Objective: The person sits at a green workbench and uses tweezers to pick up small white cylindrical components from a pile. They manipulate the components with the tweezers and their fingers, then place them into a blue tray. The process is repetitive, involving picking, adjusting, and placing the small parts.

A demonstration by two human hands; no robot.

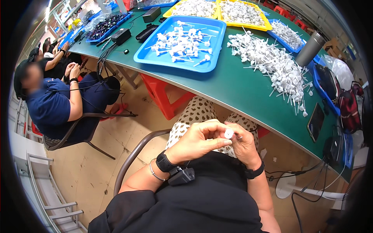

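While we sit by the green table (229, 87), we hold a white part (229, 133) above our lap (197, 112).
Our left hand (200, 139) pinches it; whether our right hand (246, 147), curled beside, also grips, we cannot tell.

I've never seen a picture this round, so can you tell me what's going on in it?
There's no robot here! A camera worn on a person's head looks down, and its wide lens bends straight edges. The person's left hand pinches a small white piece. The right hand is right beside it; I can't tell whether it grips too. On the green table lie a heap of white pieces, a blue tray holding more, and a gray bottle.
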